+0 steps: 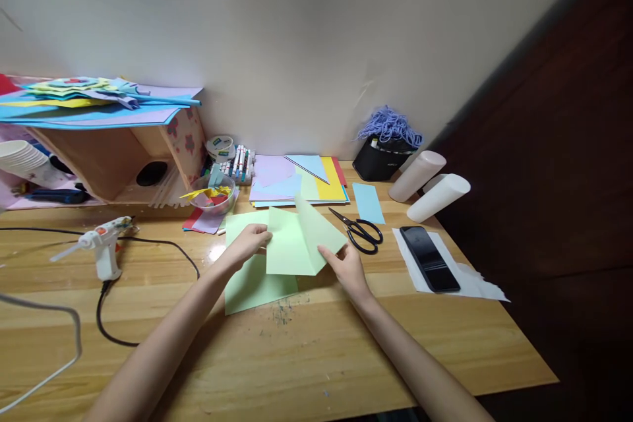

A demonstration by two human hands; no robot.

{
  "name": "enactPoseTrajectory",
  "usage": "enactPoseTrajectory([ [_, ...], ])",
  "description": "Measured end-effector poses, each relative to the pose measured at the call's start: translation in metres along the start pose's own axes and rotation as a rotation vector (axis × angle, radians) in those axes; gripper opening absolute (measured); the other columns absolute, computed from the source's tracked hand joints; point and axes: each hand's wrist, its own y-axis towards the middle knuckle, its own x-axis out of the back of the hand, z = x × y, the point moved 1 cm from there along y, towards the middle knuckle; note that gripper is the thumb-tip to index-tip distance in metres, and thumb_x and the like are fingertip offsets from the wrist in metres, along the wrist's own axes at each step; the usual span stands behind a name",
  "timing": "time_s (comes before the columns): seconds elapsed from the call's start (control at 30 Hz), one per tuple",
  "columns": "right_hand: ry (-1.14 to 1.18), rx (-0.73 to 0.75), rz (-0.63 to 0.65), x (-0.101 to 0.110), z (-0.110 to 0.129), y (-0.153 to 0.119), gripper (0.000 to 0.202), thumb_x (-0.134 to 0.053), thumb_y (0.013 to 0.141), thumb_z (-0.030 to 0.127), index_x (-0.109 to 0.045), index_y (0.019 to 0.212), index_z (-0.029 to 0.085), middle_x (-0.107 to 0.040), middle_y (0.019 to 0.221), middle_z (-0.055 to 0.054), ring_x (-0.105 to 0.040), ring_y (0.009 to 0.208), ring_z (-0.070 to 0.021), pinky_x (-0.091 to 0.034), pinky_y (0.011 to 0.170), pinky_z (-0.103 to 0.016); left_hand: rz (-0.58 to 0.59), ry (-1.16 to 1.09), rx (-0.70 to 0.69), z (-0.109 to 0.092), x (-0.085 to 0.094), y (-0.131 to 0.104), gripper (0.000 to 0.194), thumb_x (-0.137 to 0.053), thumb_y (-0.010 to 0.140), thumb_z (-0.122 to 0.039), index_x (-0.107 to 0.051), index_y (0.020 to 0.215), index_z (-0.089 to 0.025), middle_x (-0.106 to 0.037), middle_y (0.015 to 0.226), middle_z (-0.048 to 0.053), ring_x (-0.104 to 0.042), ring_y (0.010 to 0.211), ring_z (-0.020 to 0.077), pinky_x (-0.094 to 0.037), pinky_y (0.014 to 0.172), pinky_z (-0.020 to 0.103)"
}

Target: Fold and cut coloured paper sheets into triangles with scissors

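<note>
The left hand point(250, 242) pinches the left edge of a folded light green paper point(297, 247), and the right hand point(349, 267) grips its lower right corner, so the sheet is held partly raised between both hands. Under the held sheet a second green sheet point(252, 287) lies flat on the wooden table point(346, 343). Just right of the right hand lie black scissors point(363, 234), and farther right a phone point(429, 258). Well left of the left hand stands a glue gun point(101, 247). Beyond the grip lies a stack of coloured paper point(297, 181).

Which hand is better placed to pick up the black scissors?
Probably the right hand: it lies just beside the black-handled scissors, while the left hand pins the pale green folded paper sheet.
</note>
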Motion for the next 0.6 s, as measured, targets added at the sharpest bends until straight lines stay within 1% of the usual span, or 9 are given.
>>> enactPoseTrajectory([
  [0.07, -0.042, -0.107, 0.029, 0.011, -0.007, 0.004, 0.036, -0.067, 0.065, 0.034, -0.051, 0.093, 0.018, -0.063, 0.091, -0.006, -0.059, 0.083, -0.0188, -0.047, 0.071, -0.03, -0.013, 0.084, -0.021, 0.007, 0.01, -0.001, 0.016, -0.047, 0.065, -0.025, -0.04, 0.054, -0.016, -0.041, 0.052, -0.006, -0.044, 0.05, 0.0078, -0.04, 0.053, 0.02],
  [0.13, -0.039, -0.236, 0.12, 0.022, -0.013, 0.012, 0.042, -0.069, 0.063, 0.033, -0.048, 0.096, 0.017, -0.065, 0.087, -0.006, -0.061, 0.077, -0.0187, -0.049, 0.067, -0.03, -0.035, 0.221, -0.037, 0.015, 0.021, -0.002, 0.015, -0.045, 0.064, -0.026, -0.04, 0.053, -0.016, -0.039, 0.05, -0.005, -0.044, 0.05, 0.0091, -0.039, 0.051, 0.021],
  [0.23, -0.016, -0.371, 0.252, 0.032, -0.017, 0.03, 0.045, -0.068, 0.064, 0.031, -0.046, 0.099, 0.016, -0.066, 0.079, -0.006, -0.063, 0.066, -0.0173, -0.051, 0.058, -0.029, -0.134, 0.492, -0.041, 0.027, 0.033, -0.003, 0.012, -0.045, 0.065, -0.026, -0.049, 0.061, -0.015, -0.044, 0.052, -0.003, -0.048, 0.054, 0.0135, -0.04, 0.053, 0.024],
  [0.27, -0.031, -0.375, 0.271, 0.032, -0.017, 0.037, 0.042, -0.067, 0.065, 0.032, -0.046, 0.098, 0.016, -0.066, 0.076, -0.006, -0.063, 0.063, -0.0169, -0.051, 0.056, -0.029, -0.205, 0.574, -0.058, 0.029, 0.035, -0.004, 0.015, -0.047, 0.066, -0.027, -0.053, 0.071, -0.015, -0.049, 0.058, -0.001, -0.051, 0.061, 0.0162, -0.041, 0.057, 0.026],
  [0.33, -0.075, -0.331, 0.267, 0.03, -0.018, 0.051, 0.034, -0.065, 0.067, 0.032, -0.049, 0.092, 0.015, -0.065, 0.071, -0.006, -0.062, 0.06, -0.0165, -0.051, 0.053, -0.029, -0.406, 0.738, -0.171, 0.03, 0.032, -0.006, 0.036, -0.052, 0.067, -0.029, -0.052, 0.099, -0.014, -0.056, 0.082, 0.006, -0.053, 0.081, 0.0225, -0.042, 0.069, 0.032],
  [0.4, -0.107, -0.271, 0.244, 0.024, -0.019, 0.064, 0.029, -0.063, 0.068, 0.031, -0.049, 0.088, 0.016, -0.064, 0.068, -0.004, -0.061, 0.059, -0.0158, -0.05, 0.051, -0.028, -0.553, 0.922, -0.374, 0.028, 0.021, -0.006, 0.053, -0.054, 0.069, -0.029, -0.041, 0.118, -0.015, -0.05, 0.105, 0.012, -0.047, 0.098, 0.0266, -0.04, 0.08, 0.037],
  [0.43, -0.119, -0.245, 0.234, 0.021, -0.02, 0.07, 0.027, -0.063, 0.068, 0.029, -0.049, 0.088, 0.016, -0.064, 0.067, -0.003, -0.06, 0.059, -0.0152, -0.049, 0.051, -0.027, -0.536, 1.004, -0.472, 0.026, 0.014, -0.005, 0.052, -0.053, 0.072, -0.028, -0.039, 0.12, -0.015, -0.047, 0.11, 0.013, -0.046, 0.101, 0.0267, -0.039, 0.082, 0.037],
  [0.5, -0.14, -0.203, 0.222, 0.017, -0.023, 0.079, 0.025, -0.061, 0.069, 0.027, -0.049, 0.088, 0.017, -0.062, 0.064, -0.001, -0.058, 0.057, -0.0138, -0.046, 0.049, -0.025, -0.371, 1.111, -0.594, 0.025, -0.002, 0.0, 0.04, -0.046, 0.078, -0.027, -0.043, 0.117, -0.018, -0.046, 0.11, 0.012, -0.047, 0.099, 0.0242, -0.041, 0.079, 0.035],
  [0.6, -0.181, -0.14, 0.202, 0.015, -0.028, 0.087, 0.024, -0.057, 0.07, 0.027, -0.049, 0.09, 0.017, -0.058, 0.058, 0.003, -0.054, 0.052, -0.0121, -0.041, 0.047, -0.022, -0.225, 1.238, -0.622, 0.025, -0.019, 0.011, 0.031, -0.04, 0.083, -0.029, -0.047, 0.111, -0.02, -0.048, 0.103, 0.01, -0.048, 0.089, 0.0221, -0.043, 0.07, 0.032],
])
